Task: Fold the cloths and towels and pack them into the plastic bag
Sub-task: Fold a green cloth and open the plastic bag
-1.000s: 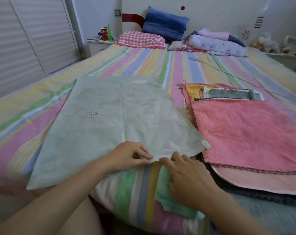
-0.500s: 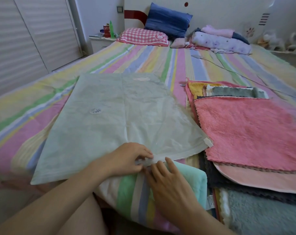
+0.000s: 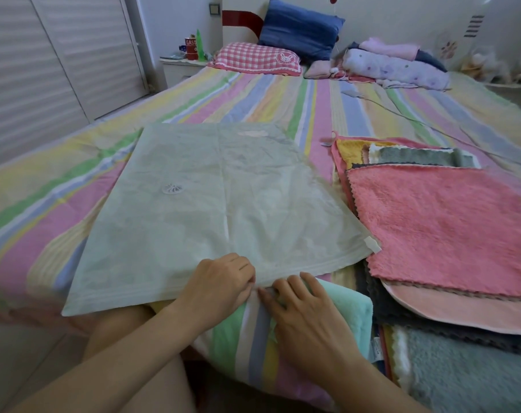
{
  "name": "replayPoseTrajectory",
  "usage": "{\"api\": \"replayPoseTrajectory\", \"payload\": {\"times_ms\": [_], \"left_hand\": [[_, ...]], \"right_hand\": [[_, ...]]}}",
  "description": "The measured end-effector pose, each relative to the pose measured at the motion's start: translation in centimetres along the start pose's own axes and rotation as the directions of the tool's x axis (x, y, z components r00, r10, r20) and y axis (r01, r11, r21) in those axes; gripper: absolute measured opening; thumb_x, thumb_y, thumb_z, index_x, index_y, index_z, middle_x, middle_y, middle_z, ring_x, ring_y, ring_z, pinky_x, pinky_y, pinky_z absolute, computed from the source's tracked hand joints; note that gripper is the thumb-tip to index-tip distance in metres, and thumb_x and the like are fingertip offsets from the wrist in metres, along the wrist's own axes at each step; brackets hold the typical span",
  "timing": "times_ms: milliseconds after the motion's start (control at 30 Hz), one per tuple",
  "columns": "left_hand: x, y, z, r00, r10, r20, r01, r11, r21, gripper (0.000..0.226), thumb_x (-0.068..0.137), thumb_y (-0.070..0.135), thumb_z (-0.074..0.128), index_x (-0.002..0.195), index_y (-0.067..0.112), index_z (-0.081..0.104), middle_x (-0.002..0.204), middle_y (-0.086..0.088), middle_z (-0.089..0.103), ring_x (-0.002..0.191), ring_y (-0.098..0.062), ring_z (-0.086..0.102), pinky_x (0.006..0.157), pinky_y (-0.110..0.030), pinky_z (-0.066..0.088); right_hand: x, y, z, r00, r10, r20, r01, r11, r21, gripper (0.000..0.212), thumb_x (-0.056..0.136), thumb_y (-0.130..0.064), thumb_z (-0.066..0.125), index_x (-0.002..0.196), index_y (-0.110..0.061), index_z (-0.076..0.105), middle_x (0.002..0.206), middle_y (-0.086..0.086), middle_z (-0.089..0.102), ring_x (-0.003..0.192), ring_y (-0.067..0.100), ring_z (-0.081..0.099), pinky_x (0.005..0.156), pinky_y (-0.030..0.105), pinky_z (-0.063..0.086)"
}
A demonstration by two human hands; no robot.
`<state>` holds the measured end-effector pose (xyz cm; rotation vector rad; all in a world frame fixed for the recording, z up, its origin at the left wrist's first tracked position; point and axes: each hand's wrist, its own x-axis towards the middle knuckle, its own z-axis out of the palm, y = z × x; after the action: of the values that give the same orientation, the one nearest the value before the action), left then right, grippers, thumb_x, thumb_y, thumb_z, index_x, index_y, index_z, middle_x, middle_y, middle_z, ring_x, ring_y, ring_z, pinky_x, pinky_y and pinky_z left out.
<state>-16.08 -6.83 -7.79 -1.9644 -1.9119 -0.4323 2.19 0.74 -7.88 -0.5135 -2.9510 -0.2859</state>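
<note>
Bag: plastic bag lies flat on the bed, straight ahead of both hands. Its long axis seems to run away from them, and its near edge lies crosswise at the fingertips.
Mouth: likely that near edge; a white clip sits at its corner, off to the right of both hands.
Left hand: left hand rests on the near edge, fingers curled, pinching it.
Right hand: right hand, just beside the left, lies over a mint towel with bent fingertips at the same edge; grip cannot be told.
Towels: pink towel tops a stack right of the right hand, which is nearer it.
Next: probably parting the edge's layers.
</note>
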Motion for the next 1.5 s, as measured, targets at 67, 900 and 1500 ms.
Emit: {"api": "replayPoseTrajectory", "payload": {"times_ms": [67, 900, 1500], "left_hand": [[-0.3, -0.5, 0.0, 0.999, -0.044, 0.013, 0.045, 0.995, -0.093, 0.016, 0.081, 0.04, 0.053, 0.074, 0.027, 0.06, 0.072, 0.011, 0.062, 0.065, -0.01, 0.061, 0.044, -0.028, 0.044], [0.6, -0.9, 0.5, 0.945, -0.232, 0.229, 0.293, 0.911, -0.289, 0.01, 0.083, 0.036, 0.041, 0.082, 0.029, 0.049, 0.092, 0.013, 0.055, 0.085, -0.008, 0.053, 0.072, -0.026, 0.043], [3.4, -4.3, -0.4, 0.746, -0.194, 0.637, 0.611, 0.582, -0.538, 0.016, 0.097, 0.019, 0.055, 0.084, 0.017, 0.064, 0.067, 0.008, 0.06, 0.06, -0.001, 0.053, 0.067, -0.024, 0.045]], "right_hand": [[-0.1, 0.1, 0.0, 1.0, -0.004, 0.0, 0.004, 1.0, 0.004, 0.055, 0.08, -0.028, 0.036, 0.127, -0.014, 0.06, 0.098, 0.006, 0.057, 0.09, 0.028, 0.052, 0.098, 0.045, 0.031], [0.5, 0.5, -0.1, 0.997, 0.015, -0.071, -0.013, 1.0, 0.024, 0.054, 0.078, -0.03, 0.04, 0.127, -0.02, 0.059, 0.098, 0.003, 0.058, 0.086, 0.027, 0.054, 0.084, 0.04, 0.04], [4.5, 0.6, 0.5, 0.928, -0.014, -0.373, 0.013, 1.0, -0.005, 0.038, 0.072, -0.007, 0.045, 0.098, -0.02, 0.071, 0.076, -0.005, 0.057, 0.052, 0.016, 0.051, 0.041, 0.029, 0.036]]}}
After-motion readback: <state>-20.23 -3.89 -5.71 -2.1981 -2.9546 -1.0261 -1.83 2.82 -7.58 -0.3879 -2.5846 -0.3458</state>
